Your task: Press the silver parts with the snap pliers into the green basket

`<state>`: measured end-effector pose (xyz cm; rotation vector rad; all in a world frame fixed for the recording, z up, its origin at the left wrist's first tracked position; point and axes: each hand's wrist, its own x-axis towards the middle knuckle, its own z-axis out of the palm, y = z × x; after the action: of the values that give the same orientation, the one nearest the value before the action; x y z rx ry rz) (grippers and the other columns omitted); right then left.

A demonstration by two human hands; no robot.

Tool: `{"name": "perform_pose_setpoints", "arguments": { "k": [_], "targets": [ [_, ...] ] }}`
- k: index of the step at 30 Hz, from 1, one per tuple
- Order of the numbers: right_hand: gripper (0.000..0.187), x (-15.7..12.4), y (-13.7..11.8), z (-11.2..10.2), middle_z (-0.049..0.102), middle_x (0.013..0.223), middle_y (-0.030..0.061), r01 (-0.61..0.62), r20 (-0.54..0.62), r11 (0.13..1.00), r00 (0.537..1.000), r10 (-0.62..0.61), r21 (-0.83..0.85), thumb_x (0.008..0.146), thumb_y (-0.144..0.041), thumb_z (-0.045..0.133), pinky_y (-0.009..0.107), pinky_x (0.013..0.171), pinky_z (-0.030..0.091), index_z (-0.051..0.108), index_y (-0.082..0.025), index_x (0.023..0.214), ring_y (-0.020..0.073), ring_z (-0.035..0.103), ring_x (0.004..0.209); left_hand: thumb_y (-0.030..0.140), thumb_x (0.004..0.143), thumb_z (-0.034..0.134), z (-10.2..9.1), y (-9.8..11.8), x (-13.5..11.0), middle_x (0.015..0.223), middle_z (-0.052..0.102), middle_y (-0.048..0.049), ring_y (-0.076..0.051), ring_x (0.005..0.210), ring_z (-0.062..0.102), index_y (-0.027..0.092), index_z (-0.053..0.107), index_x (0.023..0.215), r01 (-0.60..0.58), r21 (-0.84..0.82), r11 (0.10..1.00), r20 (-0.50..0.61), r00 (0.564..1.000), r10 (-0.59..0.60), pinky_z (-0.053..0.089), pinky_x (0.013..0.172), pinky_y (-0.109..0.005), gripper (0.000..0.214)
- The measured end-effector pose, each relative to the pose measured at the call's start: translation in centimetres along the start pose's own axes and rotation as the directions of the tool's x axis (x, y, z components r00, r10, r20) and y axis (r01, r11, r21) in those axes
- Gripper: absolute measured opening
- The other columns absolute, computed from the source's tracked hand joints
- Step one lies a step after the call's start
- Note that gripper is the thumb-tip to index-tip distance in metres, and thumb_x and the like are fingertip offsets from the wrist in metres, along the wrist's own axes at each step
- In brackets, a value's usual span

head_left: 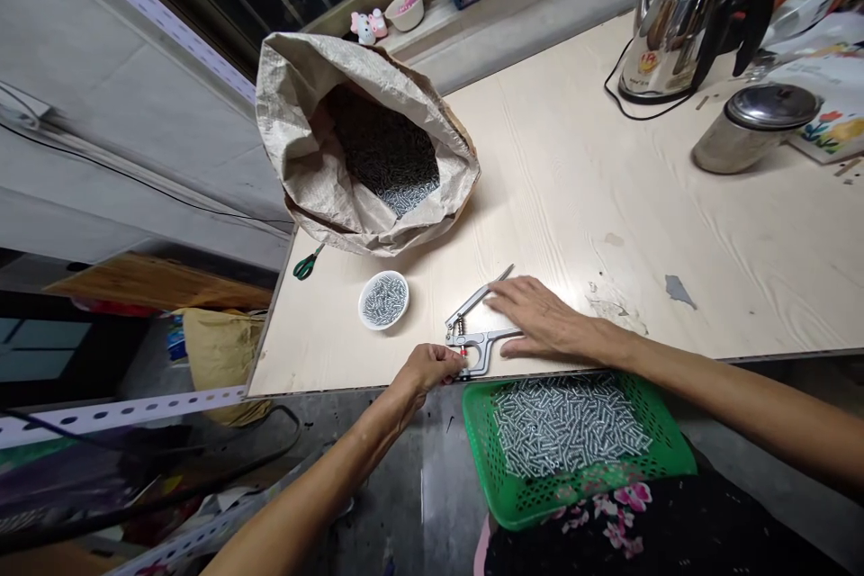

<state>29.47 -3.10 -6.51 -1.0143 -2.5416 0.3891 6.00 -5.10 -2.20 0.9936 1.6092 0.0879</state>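
A metal press plier tool [472,333] lies on the pale wooden table [607,198] near its front edge. My right hand [540,317] rests over the tool's handles, fingers curled around them. My left hand [428,367] pinches something small at the tool's jaw; I cannot make out what. A small white bowl [383,299] of little metal parts sits to the left of the tool. A green basket [573,445] full of the same small metal parts rests on my lap below the table edge.
A large paper sack [364,144] of metal parts stands open at the table's back left, green scissors [307,265] beside it. A steel kettle [688,22] and a lidded steel pot [752,126] stand at the back right.
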Motion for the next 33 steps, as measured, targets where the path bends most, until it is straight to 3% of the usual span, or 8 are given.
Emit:
{"name": "perform_pose_setpoints", "arguments": {
  "k": [3,10,18,22,24,26,29,33],
  "targets": [
    [0.095,0.2,1.6,-0.6,0.037,0.138,0.0231,0.002,0.014,0.999,1.000,-0.002,-0.052,0.063,-0.064,0.074,0.055,0.098,0.026,0.038,-0.011,0.133,0.0370,0.028,0.127,0.046,0.044,0.077,0.1,-0.1,-0.2,0.048,0.052,0.0028,-0.008,0.048,0.042,0.014,0.060,0.053,-0.028,-0.016,0.999,-0.013,1.000,0.028,0.030,0.050,-0.022,0.037],
    [0.098,1.5,3.2,-1.1,0.047,0.126,0.0183,0.012,0.073,0.997,0.997,-0.007,-0.072,0.058,-0.069,0.071,0.055,0.096,0.028,0.042,-0.012,0.132,0.0364,0.037,0.117,0.044,0.045,0.076,0.2,-0.1,-0.4,0.048,0.052,0.0027,-0.009,0.048,0.042,0.014,0.060,0.052,-0.027,-0.017,1.000,-0.035,0.999,0.026,0.030,0.050,-0.022,0.035],
    [0.070,2.4,2.3,-2.0,0.056,0.104,0.0113,-0.011,0.139,0.990,0.990,0.031,-0.143,0.057,-0.063,0.077,0.036,0.073,0.032,0.058,-0.016,0.105,0.0276,0.044,0.092,0.045,0.048,0.077,0.1,-0.3,-0.2,0.047,0.050,0.0034,-0.008,0.047,0.039,0.012,0.062,0.056,-0.047,-0.030,0.998,-0.035,0.998,0.046,0.029,0.050,-0.022,0.037],
    [0.051,1.9,1.6,-2.1,0.057,0.097,0.0091,-0.012,0.128,0.989,0.991,0.031,-0.148,0.066,-0.053,0.078,0.035,0.070,0.030,0.060,-0.016,0.095,0.0251,0.044,0.088,0.045,0.064,0.070,0.3,-0.8,-0.7,0.051,0.050,0.0017,-0.011,0.050,0.044,0.013,0.061,0.059,-0.081,0.183,0.980,-0.098,0.990,0.100,0.031,0.052,-0.024,0.034],
    [0.048,1.7,1.4,-1.9,0.057,0.097,0.0090,-0.025,0.110,0.988,0.993,0.043,-0.154,0.067,-0.051,0.078,0.035,0.070,0.030,0.060,-0.016,0.095,0.0249,0.044,0.088,0.040,0.074,0.064,0.9,-0.8,-1.3,0.061,0.057,-0.0023,-0.016,0.062,0.051,0.013,0.063,0.067,-0.154,0.428,0.890,-0.233,0.934,0.273,0.037,0.058,-0.027,0.028],
    [0.050,1.6,1.2,-1.7,0.057,0.098,0.0095,-0.035,0.094,0.986,0.994,0.051,-0.160,0.066,-0.051,0.079,0.035,0.070,0.031,0.059,-0.016,0.096,0.0253,0.044,0.088,0.036,0.080,0.062,1.9,-0.3,-1.7,0.082,0.063,-0.0073,-0.022,0.081,0.055,0.014,0.065,0.085,-0.246,0.662,0.708,-0.279,0.796,0.537,0.042,0.070,-0.032,0.023],
    [0.054,1.7,1.1,-1.3,0.056,0.098,0.0104,-0.042,0.091,0.987,0.994,0.056,-0.153,0.063,-0.050,0.081,0.035,0.069,0.034,0.059,-0.016,0.099,0.0260,0.045,0.088,0.033,0.081,0.063,3.4,1.2,-1.1,0.118,0.057,-0.0135,-0.028,0.110,0.048,0.015,0.054,0.118,-0.404,0.817,0.412,-0.080,0.627,0.775,0.043,0.089,-0.040,0.042],
    [0.065,1.6,0.9,-1.8,0.055,0.099,0.0113,-0.073,0.151,0.992,0.985,0.089,-0.105,0.055,-0.042,0.087,0.036,0.071,0.040,0.057,-0.012,0.105,0.0258,0.046,0.088,0.030,0.082,0.063,3.7,3.2,1.3,0.131,0.049,-0.0139,-0.028,0.117,0.045,0.017,0.040,0.131,-0.507,0.830,0.232,0.152,0.607,0.780,0.042,0.096,-0.044,0.056]
  ]
}}
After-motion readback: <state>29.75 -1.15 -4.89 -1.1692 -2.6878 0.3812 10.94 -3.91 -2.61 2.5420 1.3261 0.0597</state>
